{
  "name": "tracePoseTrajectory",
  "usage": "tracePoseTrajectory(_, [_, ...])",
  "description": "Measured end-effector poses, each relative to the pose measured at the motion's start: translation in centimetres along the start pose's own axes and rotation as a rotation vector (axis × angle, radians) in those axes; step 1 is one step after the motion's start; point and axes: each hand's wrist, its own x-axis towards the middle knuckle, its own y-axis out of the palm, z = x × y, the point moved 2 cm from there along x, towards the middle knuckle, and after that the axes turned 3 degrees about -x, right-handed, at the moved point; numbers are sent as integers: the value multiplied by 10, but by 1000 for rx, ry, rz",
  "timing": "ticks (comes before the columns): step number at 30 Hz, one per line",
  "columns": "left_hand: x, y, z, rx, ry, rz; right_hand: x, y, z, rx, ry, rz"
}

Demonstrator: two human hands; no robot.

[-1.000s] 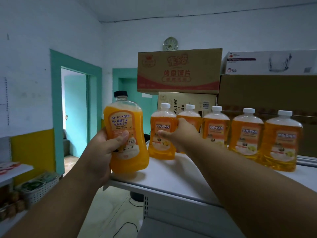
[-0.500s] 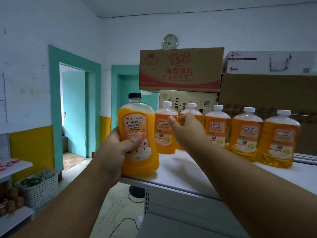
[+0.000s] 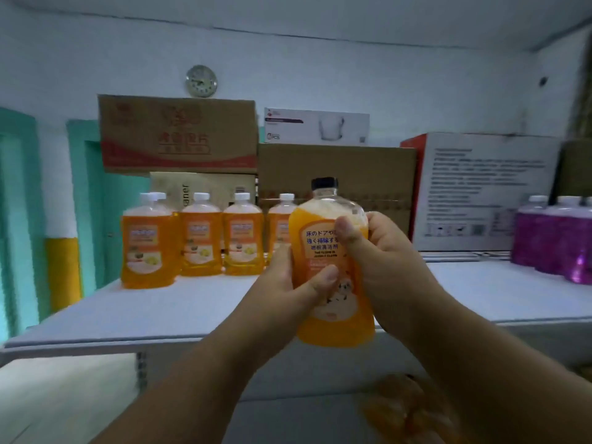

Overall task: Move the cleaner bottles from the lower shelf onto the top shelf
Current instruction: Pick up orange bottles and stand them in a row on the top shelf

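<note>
Both hands hold one orange cleaner bottle with a black cap [image 3: 323, 232] upright in front of the white top shelf [image 3: 192, 309], its base below the shelf's front edge. My left hand [image 3: 294, 283] grips its lower left side, thumb across the label. My right hand [image 3: 378, 251] grips its right side, thumb on the label higher up. Several orange white-capped bottles [image 3: 198, 238] stand in a row at the shelf's back left. Blurred orange bottles [image 3: 407, 411] show on the lower shelf at the bottom.
Cardboard boxes [image 3: 179, 136] are stacked behind the row, with a white and red box [image 3: 480, 190] to the right. Purple bottles [image 3: 557, 238] stand at the shelf's right end. Bare shelf surface lies in front of the orange row.
The view swung right. The black-capped bottle moved from the shelf's left end to its middle. My right hand left the white-capped bottles and now grips this bottle too.
</note>
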Motion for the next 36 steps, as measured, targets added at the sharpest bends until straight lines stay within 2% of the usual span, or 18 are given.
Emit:
tracePoseTrajectory(5, [16, 153, 5, 127, 63, 205, -66, -158, 9, -43, 0, -334])
tracePoseTrajectory(9, [19, 289, 5, 154, 73, 398, -131, -286, 25, -108, 0, -509])
tracePoseTrajectory(15, [23, 474, 7, 43, 123, 590, -213, -437, 30, -213, 8, -612])
tracePoseTrajectory(21, [54, 603, 23, 75, 176, 684, -245, -555, -5, -249, 33, -711])
tracePoseTrajectory(36, [226, 877, 32, 228, 364, 763, -197, -854, -55, -306, -15, -788])
